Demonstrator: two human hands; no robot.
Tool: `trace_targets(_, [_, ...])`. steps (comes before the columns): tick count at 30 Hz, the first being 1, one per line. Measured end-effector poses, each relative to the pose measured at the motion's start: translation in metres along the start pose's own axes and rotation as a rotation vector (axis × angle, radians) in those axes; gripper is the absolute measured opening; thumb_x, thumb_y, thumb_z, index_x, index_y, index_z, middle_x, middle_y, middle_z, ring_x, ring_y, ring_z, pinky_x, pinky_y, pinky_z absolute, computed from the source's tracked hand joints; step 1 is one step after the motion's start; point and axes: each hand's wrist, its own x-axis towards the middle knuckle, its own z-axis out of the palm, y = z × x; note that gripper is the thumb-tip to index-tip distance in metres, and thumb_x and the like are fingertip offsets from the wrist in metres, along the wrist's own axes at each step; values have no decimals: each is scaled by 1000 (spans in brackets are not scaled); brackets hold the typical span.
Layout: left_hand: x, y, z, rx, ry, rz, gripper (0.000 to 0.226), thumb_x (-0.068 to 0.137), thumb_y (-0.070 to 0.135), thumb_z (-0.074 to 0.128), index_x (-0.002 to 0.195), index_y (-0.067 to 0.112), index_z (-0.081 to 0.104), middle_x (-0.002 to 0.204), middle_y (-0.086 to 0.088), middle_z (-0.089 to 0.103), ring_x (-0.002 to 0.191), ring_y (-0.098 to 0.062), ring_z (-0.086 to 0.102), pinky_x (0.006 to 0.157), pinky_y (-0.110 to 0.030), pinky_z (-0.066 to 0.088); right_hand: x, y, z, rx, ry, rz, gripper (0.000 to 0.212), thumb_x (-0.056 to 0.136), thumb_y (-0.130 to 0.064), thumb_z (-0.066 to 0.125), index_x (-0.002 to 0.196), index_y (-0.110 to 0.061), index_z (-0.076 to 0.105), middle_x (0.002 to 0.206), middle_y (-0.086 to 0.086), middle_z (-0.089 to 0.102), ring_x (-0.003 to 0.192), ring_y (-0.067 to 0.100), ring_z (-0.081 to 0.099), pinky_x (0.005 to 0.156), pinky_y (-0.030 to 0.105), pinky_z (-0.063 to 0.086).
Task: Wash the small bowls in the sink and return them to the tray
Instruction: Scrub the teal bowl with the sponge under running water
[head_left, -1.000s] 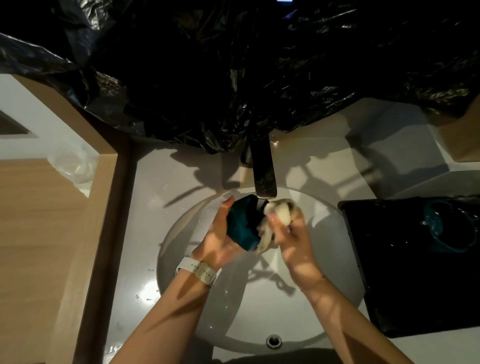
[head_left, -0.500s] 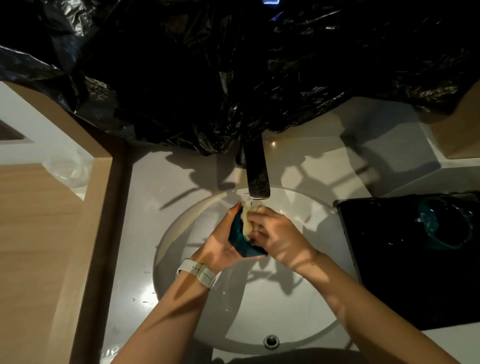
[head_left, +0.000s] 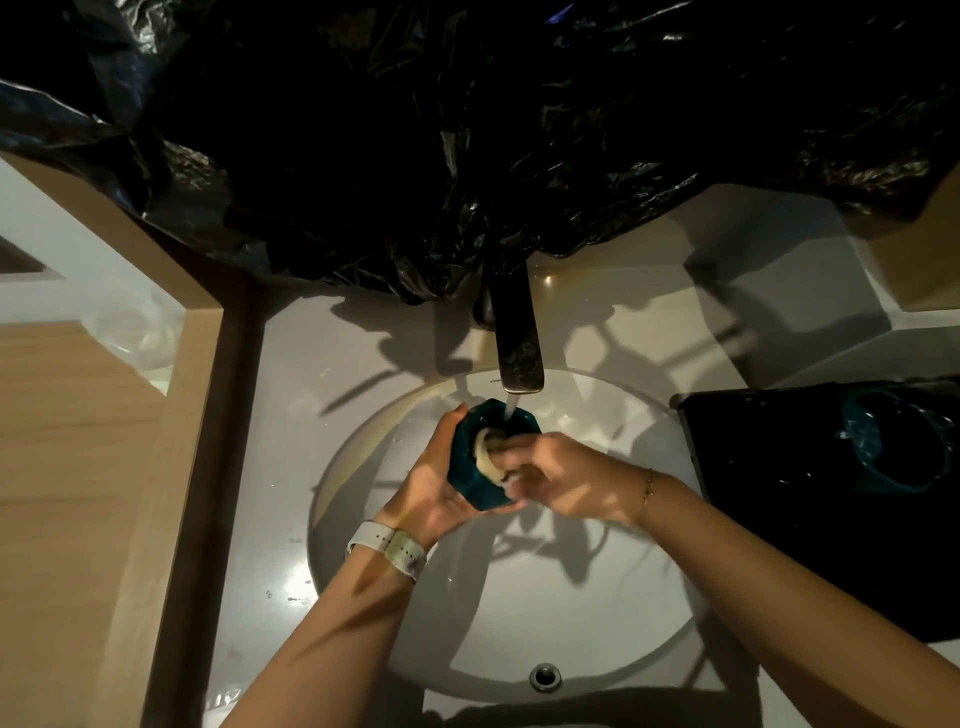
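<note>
Bowl (head_left: 485, 457) now upright under tap (head_left: 517, 343)

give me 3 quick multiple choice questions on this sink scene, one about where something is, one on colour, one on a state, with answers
1. Where is the black tray?
A. on the counter to the right of the sink
B. inside the basin
C. on the wooden surface at left

2. What colour is the small bowl being washed?
A. white
B. dark teal
C. red

3. What is the faucet doing?
A. it is off
B. it is running into the bowl
C. it is running beside the bowl

Answers:
1. A, the tray lies right of the sink rim, with a second teal bowl on it.
2. B, the bowl gripped by the left hand is dark teal.
3. B, a stream falls from the spout into the bowl while the right hand works a pale sponge inside it.
</note>
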Motion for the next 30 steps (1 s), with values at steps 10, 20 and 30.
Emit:
trace_targets(10, [9, 5, 0, 25, 159, -8, 54, 81, 52, 66, 116, 11, 68, 110, -21, 72, 106, -40, 65, 97, -66, 43, 14, 6, 5, -277, 92, 31, 18, 91, -12, 52, 99, -6, 68, 96, 7, 66, 87, 25, 60, 79, 34, 48])
trace_targets(20, [5, 5, -1, 56, 89, 53, 48, 88, 53, 56, 105, 12, 75, 104, -19, 73, 91, -37, 71, 87, -59, 52, 19, -5, 0, 319, 166, 103, 26, 95, 4, 48, 119, 14, 54, 113, 27, 53, 93, 21, 57, 85, 9, 42])
trace_targets(30, [-9, 7, -2, 86, 75, 92, 48, 94, 52, 48, 102, 12, 72, 97, -19, 73, 84, -36, 70, 79, -57, 55, 19, 0, 2, 159, 173, 35, 20, 91, 0, 57, 107, -4, 69, 98, -4, 63, 88, -5, 54, 81, 4, 42])
